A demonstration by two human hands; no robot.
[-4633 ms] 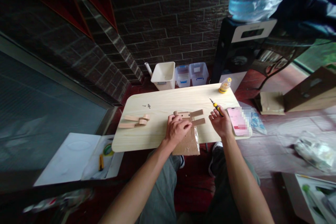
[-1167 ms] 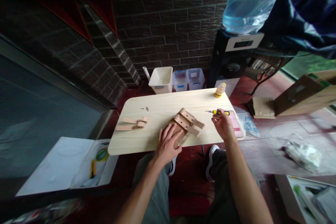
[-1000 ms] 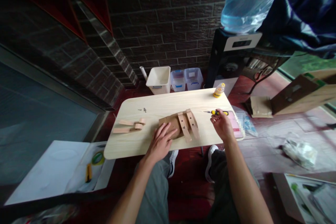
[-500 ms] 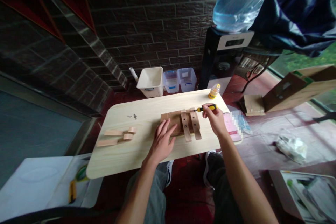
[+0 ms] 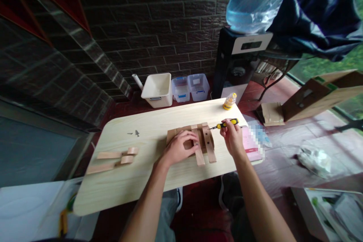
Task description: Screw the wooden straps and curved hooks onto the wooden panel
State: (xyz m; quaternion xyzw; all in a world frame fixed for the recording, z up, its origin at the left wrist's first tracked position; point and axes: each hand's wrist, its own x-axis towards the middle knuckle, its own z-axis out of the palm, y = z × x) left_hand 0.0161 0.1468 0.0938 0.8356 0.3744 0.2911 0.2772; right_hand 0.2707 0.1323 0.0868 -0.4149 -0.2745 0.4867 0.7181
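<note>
Fingers of a worker's right hand (image 5: 233,138) close around a yellow-and-black screwdriver (image 5: 220,125), its tip at the far end of a wooden strip (image 5: 210,148); contact is too small to make out. The left hand (image 5: 180,147) lies with curved fingers over a piece of cardboard (image 5: 174,134) and a second strip (image 5: 199,156); whether it grips or merely presses, I cannot tell from here. Both strips lie across the cardboard on a pale table (image 5: 153,123). Another wooden assembly (image 5: 127,159) sits to the left, a phone (image 5: 249,143) beside the right hand, and a yellow-based bottle (image 5: 229,101) near the far corner.
</note>
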